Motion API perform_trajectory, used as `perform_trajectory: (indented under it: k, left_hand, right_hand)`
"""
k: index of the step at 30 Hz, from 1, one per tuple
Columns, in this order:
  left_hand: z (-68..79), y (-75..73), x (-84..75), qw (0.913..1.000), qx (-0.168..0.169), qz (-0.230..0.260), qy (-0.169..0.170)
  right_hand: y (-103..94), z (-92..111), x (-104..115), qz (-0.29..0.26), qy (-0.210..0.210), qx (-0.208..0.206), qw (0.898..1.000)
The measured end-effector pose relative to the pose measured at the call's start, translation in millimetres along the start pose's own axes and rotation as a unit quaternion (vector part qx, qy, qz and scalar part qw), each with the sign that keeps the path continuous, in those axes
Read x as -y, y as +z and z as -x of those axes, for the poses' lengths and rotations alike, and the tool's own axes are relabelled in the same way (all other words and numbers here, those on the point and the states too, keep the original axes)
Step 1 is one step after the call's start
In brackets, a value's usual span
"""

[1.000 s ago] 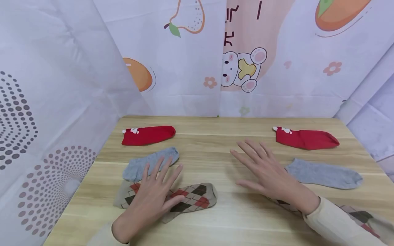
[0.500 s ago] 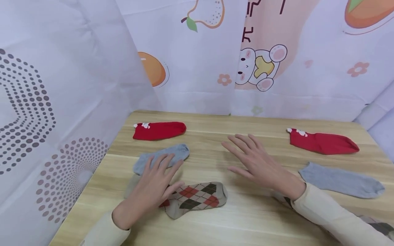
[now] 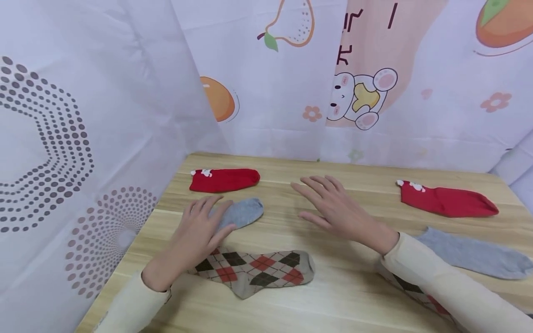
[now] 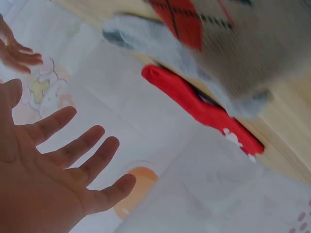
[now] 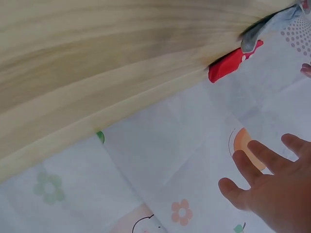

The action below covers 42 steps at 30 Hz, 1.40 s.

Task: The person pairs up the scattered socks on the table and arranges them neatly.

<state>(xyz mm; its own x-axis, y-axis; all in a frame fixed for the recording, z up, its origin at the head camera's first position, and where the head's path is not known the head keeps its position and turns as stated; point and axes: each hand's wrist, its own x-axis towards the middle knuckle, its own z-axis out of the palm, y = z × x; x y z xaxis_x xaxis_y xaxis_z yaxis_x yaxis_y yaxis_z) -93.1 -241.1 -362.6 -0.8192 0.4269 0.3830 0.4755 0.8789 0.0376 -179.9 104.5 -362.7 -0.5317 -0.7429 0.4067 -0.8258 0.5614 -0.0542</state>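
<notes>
My left hand (image 3: 193, 236), fingers spread, hovers over the left grey sock (image 3: 245, 212) and covers part of it. In the left wrist view its palm and fingers hold nothing. Just nearer lies an argyle sock (image 3: 262, 270) in beige, red and dark brown, its cuff end hidden by that hand. My right hand (image 3: 339, 210) hangs above the middle of the table with extended fingers and no object in it. Beneath the right sleeve, a second argyle sock (image 3: 408, 286) is partly covered. Another grey sock (image 3: 479, 254) lies beyond that forearm.
Two red socks with white trim lie farther back, a left one (image 3: 225, 180) and a right one (image 3: 449, 201). The wooden table (image 3: 287, 314) ends at a printed white curtain (image 3: 266, 134), which also hangs along the left side.
The left hand has shifted leftward, uncovering more of the near argyle sock. My right hand has drifted left, away from the right socks. The head view has turned somewhat left.
</notes>
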Motion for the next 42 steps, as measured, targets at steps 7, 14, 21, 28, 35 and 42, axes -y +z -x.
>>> perform_trajectory:
  k: [7,14,21,28,35,42]
  left_hand:
    - [-2.8,-4.8,19.2,0.999,0.016,0.026,-0.032]
    - [-5.2,-2.4,38.5,0.9962,0.029,0.044,-0.069]
    - [-5.8,0.3,56.1,0.9946,0.041,0.044,-0.084]
    - [-6.1,0.2,68.6,0.9911,0.055,0.05,-0.111]
    - [-9.8,1.4,80.1,0.9905,0.052,0.039,-0.121]
    - [-11.0,6.5,91.4,0.9891,0.064,0.037,-0.128]
  right_hand:
    - [5.3,-12.7,-1.9,-0.008,0.001,0.002,1.0]
    - [10.5,-31.2,-2.5,-0.009,-0.005,0.012,1.0]
    - [14.7,-54.7,3.5,-0.019,-0.02,0.027,0.999]
    - [21.7,-76.6,11.4,-0.016,-0.032,0.029,0.999]
    - [27.9,-88.2,9.0,-0.001,-0.03,0.041,0.999]
    - [36.3,-95.0,4.4,-0.007,-0.006,0.064,0.998]
